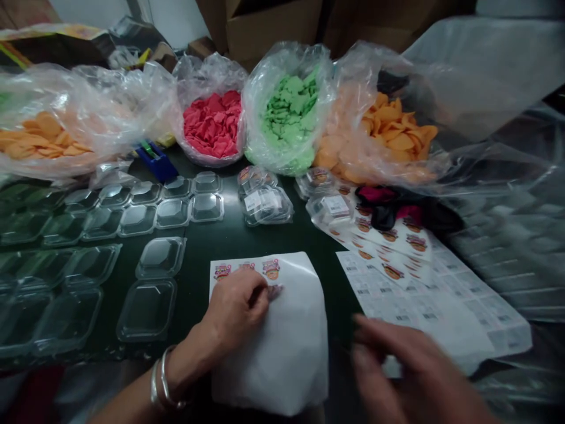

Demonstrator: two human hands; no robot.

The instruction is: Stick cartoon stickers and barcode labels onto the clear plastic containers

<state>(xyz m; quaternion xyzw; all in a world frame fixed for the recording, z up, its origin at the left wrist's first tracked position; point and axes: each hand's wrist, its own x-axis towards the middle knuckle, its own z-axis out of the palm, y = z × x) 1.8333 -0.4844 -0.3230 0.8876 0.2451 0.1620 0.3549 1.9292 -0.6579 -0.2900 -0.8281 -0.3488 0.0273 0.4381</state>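
Note:
My left hand, with two silver bangles at the wrist, is closed in a pinch above a white sticker sheet. A small printed sticker shows at its fingertips. A few burger-like printed stickers line the sheet's top edge; the lower part is bare backing. My right hand hovers at the lower right, smeared by motion, its grip unclear. It is nearest to a sheet of barcode labels. Clear plastic clamshell boxes lie open in rows on the left.
Behind are plastic bags of red pieces, green pieces and orange pieces. A blue tape dispenser stands before them. Closed labelled boxes are stacked mid-table. More sticker sheets and a black-and-pink item lie right.

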